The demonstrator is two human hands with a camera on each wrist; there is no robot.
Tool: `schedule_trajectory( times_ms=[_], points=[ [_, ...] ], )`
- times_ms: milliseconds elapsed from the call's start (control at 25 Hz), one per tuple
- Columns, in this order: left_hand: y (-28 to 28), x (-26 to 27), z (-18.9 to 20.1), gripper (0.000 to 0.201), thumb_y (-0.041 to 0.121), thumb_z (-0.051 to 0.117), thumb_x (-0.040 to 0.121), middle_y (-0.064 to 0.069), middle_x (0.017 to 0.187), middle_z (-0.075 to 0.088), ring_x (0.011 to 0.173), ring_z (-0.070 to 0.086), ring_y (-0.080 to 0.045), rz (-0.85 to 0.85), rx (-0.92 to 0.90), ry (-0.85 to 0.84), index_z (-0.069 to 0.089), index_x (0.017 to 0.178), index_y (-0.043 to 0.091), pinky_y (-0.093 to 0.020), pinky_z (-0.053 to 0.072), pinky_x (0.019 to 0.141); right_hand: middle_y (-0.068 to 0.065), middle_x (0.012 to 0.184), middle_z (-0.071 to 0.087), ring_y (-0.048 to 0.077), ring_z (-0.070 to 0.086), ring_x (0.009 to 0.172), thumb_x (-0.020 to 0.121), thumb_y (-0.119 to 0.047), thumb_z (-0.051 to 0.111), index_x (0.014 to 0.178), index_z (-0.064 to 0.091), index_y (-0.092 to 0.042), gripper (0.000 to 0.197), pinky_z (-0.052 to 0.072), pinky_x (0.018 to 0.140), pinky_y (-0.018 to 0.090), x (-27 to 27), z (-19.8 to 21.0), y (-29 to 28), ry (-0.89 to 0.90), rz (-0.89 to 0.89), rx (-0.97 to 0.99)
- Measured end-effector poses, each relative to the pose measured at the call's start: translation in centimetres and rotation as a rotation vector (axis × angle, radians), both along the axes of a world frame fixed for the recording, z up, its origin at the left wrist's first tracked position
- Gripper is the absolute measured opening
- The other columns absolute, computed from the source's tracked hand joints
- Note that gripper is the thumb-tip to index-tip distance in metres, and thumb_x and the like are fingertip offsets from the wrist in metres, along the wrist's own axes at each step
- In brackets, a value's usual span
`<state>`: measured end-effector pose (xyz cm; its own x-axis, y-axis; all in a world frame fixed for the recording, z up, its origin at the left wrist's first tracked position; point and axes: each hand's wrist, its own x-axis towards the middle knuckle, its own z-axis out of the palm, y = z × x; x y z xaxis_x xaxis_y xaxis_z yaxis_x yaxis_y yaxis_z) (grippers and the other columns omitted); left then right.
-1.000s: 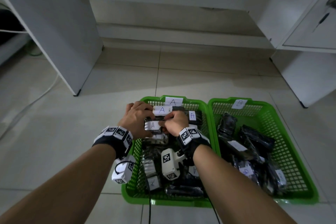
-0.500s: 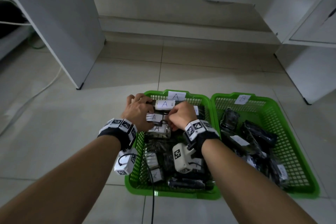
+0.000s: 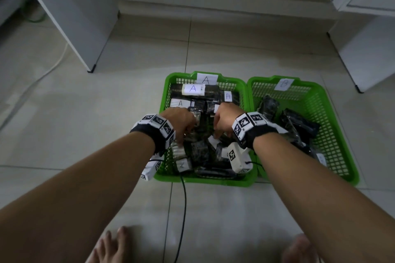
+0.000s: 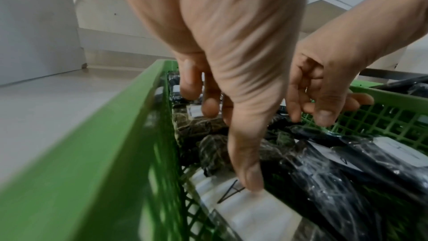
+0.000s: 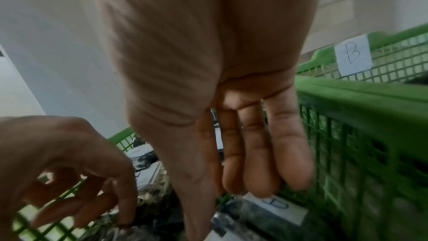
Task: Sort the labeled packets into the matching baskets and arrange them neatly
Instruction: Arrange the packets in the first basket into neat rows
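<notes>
Two green baskets stand side by side on the tiled floor. Basket A on the left holds dark plastic packets; three at its back show A labels. Basket B on the right holds several dark packets in a loose pile. Both hands reach down into the middle of basket A. My left hand has relaxed fingers, and its thumb touches an A-labelled packet. My right hand points straight fingers down over a labelled packet. Neither hand grips anything.
A white cabinet panel stands at the back left and another white unit at the back right. A black cable runs from basket A toward me. My bare feet are at the bottom edge.
Both hands have let go of the A packet at the basket's back and drawn toward me to the basket's middle. The head view has tilted down.
</notes>
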<state>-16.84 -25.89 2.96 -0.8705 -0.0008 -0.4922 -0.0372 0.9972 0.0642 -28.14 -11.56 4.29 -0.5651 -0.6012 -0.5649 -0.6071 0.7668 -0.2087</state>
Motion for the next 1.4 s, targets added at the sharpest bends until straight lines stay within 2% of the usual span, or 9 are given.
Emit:
schedule_trajectory(
  times_ms=[200,360,480,560,640,760,920,1120,1400],
  points=[
    [-0.3,0.1,0.0,0.033,0.032,0.082,0.071,0.003,0.085,0.065,0.090,0.068,-0.021,0.066,-0.010,0.044,0.075,0.100,0.020,-0.030,0.054,0.072,-0.001,0.057,0.066,0.016,0.064,0.052,0.072,-0.021,0.090,0.083,0.080,-0.009,0.019,0.058,0.053,0.029,-0.1,-0.1,0.4,-0.113,-0.083,-0.085],
    [-2.8,-0.8,1.7,0.020,0.027,0.066,0.090,0.005,0.091,0.070,0.081,0.063,-0.011,0.397,0.497,0.031,0.075,0.105,0.017,-0.029,0.053,0.076,0.013,0.079,0.074,0.026,0.069,0.067,0.079,0.007,0.076,0.102,0.074,-0.004,0.026,0.062,0.070,0.047,-1.2,0.2,1.0,-0.352,-0.289,-0.261],
    [-3.8,-2.0,3.2,0.019,0.020,0.060,0.096,0.002,0.080,0.067,0.067,0.059,-0.010,0.414,0.540,0.020,0.071,0.110,0.012,-0.023,0.046,0.061,0.010,0.101,0.073,0.029,0.073,0.080,0.074,0.019,0.069,0.120,0.067,-0.010,0.055,0.064,0.067,0.043,-1.3,0.7,0.6,-0.402,-0.357,-0.511],
    [-4.1,-2.6,3.3,0.019,0.020,0.064,0.095,0.001,0.084,0.071,0.074,0.064,-0.013,0.470,0.568,0.087,0.072,0.110,0.012,-0.025,0.051,0.070,0.005,0.107,0.067,0.026,0.071,0.081,0.069,0.021,0.072,0.129,0.064,-0.018,0.072,0.064,0.065,0.041,-1.4,0.6,0.4,-0.347,-0.366,-0.646],
    [-4.3,-2.9,2.7,0.021,0.022,0.068,0.092,0.001,0.089,0.073,0.086,0.068,-0.017,0.480,0.554,0.180,0.074,0.111,0.015,-0.029,0.054,0.080,0.000,0.116,0.064,0.020,0.069,0.084,0.063,0.015,0.081,0.134,0.063,-0.025,0.084,0.063,0.068,0.034,-1.6,0.2,0.5,-0.270,-0.302,-0.731],
    [-3.6,-3.1,2.2,0.020,0.022,0.070,0.090,0.006,0.081,0.070,0.073,0.064,-0.008,0.474,0.570,0.244,0.075,0.109,0.018,-0.021,0.047,0.070,-0.004,0.119,0.065,0.012,0.062,0.098,0.058,-0.012,0.095,0.124,0.071,-0.023,0.071,0.054,0.088,0.031,-1.0,-0.2,0.4,-0.036,-0.081,-0.755],
    [-1.9,-4.1,2.2,0.014,0.011,0.078,0.083,-0.006,0.077,0.074,0.059,0.066,-0.015,0.872,0.912,0.441,0.074,0.095,0.008,-0.025,0.056,0.062,0.000,0.114,0.060,0.010,0.059,0.091,0.063,-0.019,0.092,0.120,0.072,-0.017,0.060,0.047,0.084,0.023,-1.3,0.0,-0.1,0.215,-0.253,-0.907],
    [-1.0,-3.9,4.2,0.025,-0.007,0.077,0.078,-0.029,0.102,0.070,0.083,0.073,-0.035,1.113,1.322,0.407,0.065,0.099,-0.013,-0.028,0.062,0.066,-0.006,0.112,0.066,0.009,0.069,0.085,0.076,-0.020,0.079,0.112,0.077,-0.026,0.036,0.060,0.083,0.035,-3.9,3.8,-2.0,0.073,-0.223,-0.747],
    [-0.7,-1.7,5.6,0.033,-0.015,0.051,0.089,-0.025,0.114,0.070,0.107,0.068,-0.036,0.990,1.612,0.264,0.061,0.120,-0.012,-0.031,0.059,0.085,-0.005,0.118,0.073,0.008,0.066,0.108,0.072,-0.035,0.089,0.113,0.078,-0.023,0.044,0.044,0.084,0.014,-3.8,7.0,-2.7,0.022,-0.160,-0.608]
  ],
)
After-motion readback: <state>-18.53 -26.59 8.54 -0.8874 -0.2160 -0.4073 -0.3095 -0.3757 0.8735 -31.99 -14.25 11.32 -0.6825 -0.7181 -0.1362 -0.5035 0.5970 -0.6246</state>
